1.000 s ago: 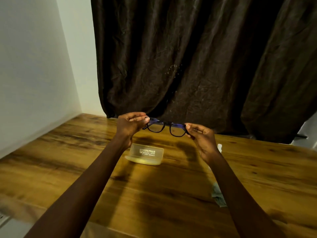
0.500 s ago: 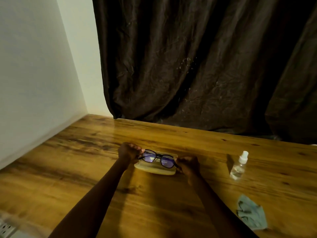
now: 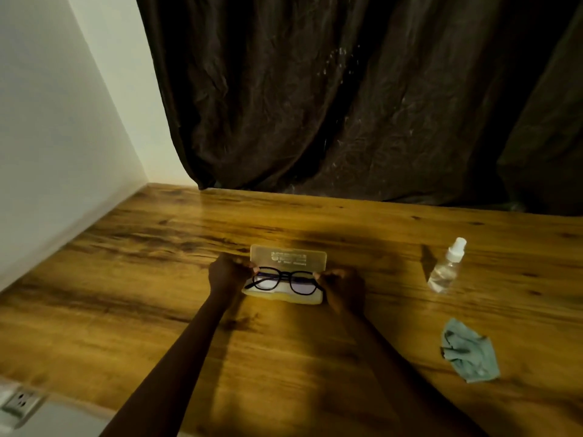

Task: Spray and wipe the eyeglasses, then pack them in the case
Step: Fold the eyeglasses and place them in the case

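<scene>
Wooden table [image 3: 126,294], eyeglasses [image 3: 284,281] temples hidden by both hands' grip

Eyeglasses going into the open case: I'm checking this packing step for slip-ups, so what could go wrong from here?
1. The eyeglasses sit slightly askew over the case; they may seat crooked against its rim.
2. The lid stands upright behind; closing it early could pinch the frame, or the left hand and right hand gripping the ends.
3. Whether the temples are fully folded cannot be seen; if not, the lid may not shut.
</scene>
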